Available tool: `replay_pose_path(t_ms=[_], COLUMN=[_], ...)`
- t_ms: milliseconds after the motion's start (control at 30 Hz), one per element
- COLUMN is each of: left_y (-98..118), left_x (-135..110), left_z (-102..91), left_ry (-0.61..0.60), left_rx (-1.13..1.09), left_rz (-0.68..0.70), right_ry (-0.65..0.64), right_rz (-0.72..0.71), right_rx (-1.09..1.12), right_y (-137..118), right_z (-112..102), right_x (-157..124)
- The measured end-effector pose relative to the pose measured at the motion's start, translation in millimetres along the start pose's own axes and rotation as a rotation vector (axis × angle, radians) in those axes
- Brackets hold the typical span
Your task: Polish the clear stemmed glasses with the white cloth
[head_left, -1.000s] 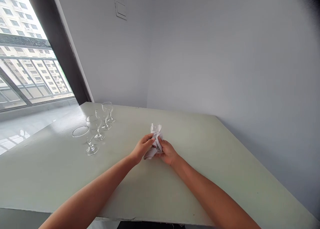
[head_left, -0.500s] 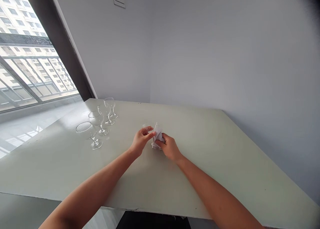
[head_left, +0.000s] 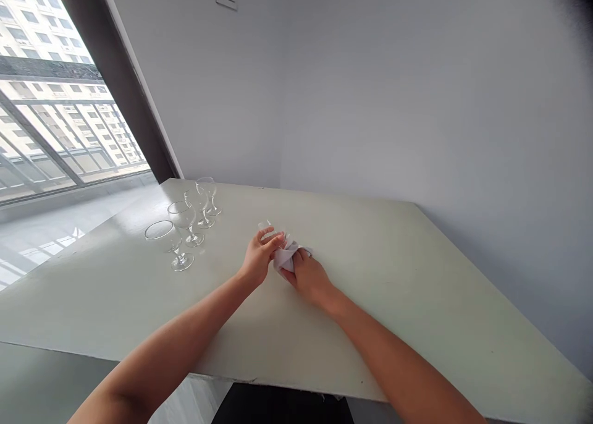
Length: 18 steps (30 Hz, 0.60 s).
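My left hand (head_left: 257, 258) is closed around a small clear glass (head_left: 265, 227); only the glass's rim shows above my fingers. My right hand (head_left: 309, 278) is closed on a crumpled white cloth (head_left: 284, 259) and presses it against the glass. Both hands meet just above the middle of the pale green table (head_left: 398, 275). Most of the glass is hidden by my fingers and the cloth.
Several empty stemmed glasses (head_left: 181, 217) stand in a row at the table's far left. Grey walls close off the back and right. A large window (head_left: 55, 115) is on the left. The table's near edge (head_left: 259, 384) crosses the bottom of the view.
The cloth stood bunched up above my hands; now it is lower, squeezed between them. My left hand opened briefly, then closed on the glass again.
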<state>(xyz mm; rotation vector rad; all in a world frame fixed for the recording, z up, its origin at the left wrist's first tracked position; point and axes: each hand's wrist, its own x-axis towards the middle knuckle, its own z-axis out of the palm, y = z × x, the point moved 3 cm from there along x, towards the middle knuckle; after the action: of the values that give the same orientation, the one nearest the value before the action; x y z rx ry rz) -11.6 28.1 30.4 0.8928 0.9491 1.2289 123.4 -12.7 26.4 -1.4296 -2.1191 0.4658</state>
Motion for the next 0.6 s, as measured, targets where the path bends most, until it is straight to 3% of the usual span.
replay_pose_path(t_ms=[167, 333, 433, 600], left_y=[7.1, 7.1, 5.8, -0.8], left_x=[-12.2, -15.2, -15.4, -20.8], left_z=[15.4, 17.6, 14.5, 15.4], left_ry=[-0.280, -0.446, -0.420, -0.370], left_rx=[-0.032, 0.012, 0.107, 0.396], left_rz=[0.132, 0.184, 0.277, 0.503], right_ry=[-0.138, -0.294, -0.217, 0.044], right_rz=[0.254, 0.305, 0.329, 0.331], right_rx=[0.710, 1.321, 1.405, 1.247], right_y=[14.1, 13.9, 10.4, 19.6], right_z=[-7.3, 0.5, 10.2, 18.1], right_x=[1.4, 1.0, 2.9, 6.6])
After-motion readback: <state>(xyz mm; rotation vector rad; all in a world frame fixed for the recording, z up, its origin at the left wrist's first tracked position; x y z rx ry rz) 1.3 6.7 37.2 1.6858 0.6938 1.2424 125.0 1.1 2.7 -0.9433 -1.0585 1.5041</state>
